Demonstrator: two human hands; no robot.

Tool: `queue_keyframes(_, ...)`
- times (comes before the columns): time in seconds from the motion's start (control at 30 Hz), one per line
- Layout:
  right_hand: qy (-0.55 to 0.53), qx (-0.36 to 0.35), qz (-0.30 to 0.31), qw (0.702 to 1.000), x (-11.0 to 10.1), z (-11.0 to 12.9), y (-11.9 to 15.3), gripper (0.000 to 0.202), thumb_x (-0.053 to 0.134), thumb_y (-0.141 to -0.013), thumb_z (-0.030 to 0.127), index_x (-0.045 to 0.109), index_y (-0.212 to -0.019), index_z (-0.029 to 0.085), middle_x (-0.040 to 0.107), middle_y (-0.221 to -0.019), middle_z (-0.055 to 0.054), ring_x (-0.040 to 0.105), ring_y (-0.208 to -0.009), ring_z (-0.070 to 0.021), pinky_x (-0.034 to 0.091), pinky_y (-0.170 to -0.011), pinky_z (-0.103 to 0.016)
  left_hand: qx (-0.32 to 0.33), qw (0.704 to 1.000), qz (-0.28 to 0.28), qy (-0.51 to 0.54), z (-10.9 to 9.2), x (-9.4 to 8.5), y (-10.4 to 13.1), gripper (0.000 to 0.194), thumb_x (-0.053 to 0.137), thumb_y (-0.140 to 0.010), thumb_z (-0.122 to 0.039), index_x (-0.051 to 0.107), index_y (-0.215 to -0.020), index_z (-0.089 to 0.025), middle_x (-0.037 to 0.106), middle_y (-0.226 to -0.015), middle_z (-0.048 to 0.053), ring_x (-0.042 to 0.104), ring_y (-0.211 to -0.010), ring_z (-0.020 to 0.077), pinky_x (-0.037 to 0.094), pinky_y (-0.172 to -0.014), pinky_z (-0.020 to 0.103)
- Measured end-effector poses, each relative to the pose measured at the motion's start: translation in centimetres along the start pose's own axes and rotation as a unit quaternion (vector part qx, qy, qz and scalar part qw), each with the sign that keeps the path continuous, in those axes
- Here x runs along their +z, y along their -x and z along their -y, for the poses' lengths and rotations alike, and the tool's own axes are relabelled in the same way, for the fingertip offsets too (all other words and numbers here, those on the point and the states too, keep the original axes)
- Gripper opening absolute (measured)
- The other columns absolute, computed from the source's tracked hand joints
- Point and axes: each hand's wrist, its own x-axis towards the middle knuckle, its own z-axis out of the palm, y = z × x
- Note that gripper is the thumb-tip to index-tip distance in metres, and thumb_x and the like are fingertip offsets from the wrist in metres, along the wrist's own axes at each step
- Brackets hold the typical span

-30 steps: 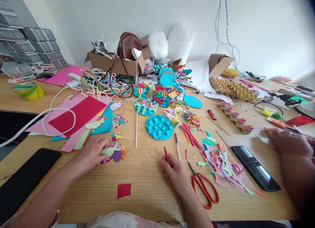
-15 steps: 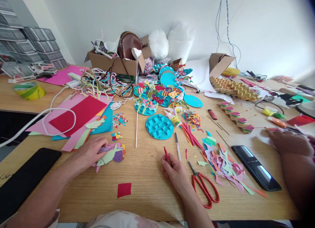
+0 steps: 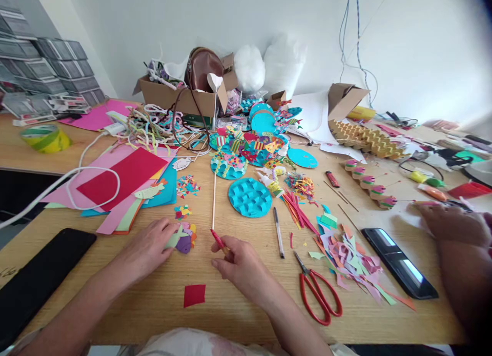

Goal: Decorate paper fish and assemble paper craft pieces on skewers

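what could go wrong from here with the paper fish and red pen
The left hand is over loose paper fish, so a slip might scatter them. The red pen in the right hand has its tip near the white stick's end and might nudge it. The scissors lie near the right forearm and could get bumped.

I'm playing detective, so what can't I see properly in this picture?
All in the head view:
Green fish: its left end is hidden by the left hand.
Red pen: its near end is hidden by the right hand.
Phone: bright patches wash out the screen.
Black object: the left edge cuts it off.
Other person's arm: the right edge cuts it off, and it's dark there.
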Motion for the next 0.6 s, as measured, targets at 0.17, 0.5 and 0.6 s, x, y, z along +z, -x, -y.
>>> queue_keyframes(0.17, -0.073, 0.003, 0.065, 0.995, 2.0, 0.5, -2.4, 0.019, 0.056, -0.070, 0.010, 0.057, -0.088, 0.017, 0.057, -0.071, 0.004, 0.052, -0.045, -0.0051, 0.039, -0.042, -0.016, 0.005, 0.999, -0.023, 0.027, -0.2, -0.2, 0.2, 0.047, 0.049, -0.070, -0.011, 0.054, -0.117, -0.019, 0.058, -0.115, 0.009, 0.054, -0.109, 0.0240, 0.041, -0.095, 0.039)
queue_keyframes(0.5, -0.252, 0.016, 0.108, 0.962, 4.4, -0.1, -4.2, 0.025, 0.050, -0.066, 0.002, 0.056, -0.084, 0.019, 0.056, -0.067, 0.007, 0.046, -0.043, -0.0047, 0.043, -0.040, -0.016, 0.026, 0.991, -0.091, 0.095, 0.6, 0.3, 0.0, 0.037, 0.046, -0.072, -0.019, 0.057, -0.107, -0.018, 0.062, -0.109, 0.009, 0.057, -0.103, 0.0246, 0.045, -0.090, 0.039)
queue_keyframes(0.6, -0.274, 0.029, 0.116, 0.954, 4.7, 0.1, -4.3, 0.028, 0.049, -0.064, 0.001, 0.054, -0.085, 0.019, 0.054, -0.066, 0.008, 0.045, -0.043, -0.0042, 0.041, -0.038, -0.014, 0.020, 0.984, -0.112, 0.140, 0.5, 0.1, -0.2, 0.034, 0.042, -0.072, -0.022, 0.059, -0.102, -0.020, 0.064, -0.104, 0.007, 0.059, -0.098, 0.0234, 0.047, -0.087, 0.036)
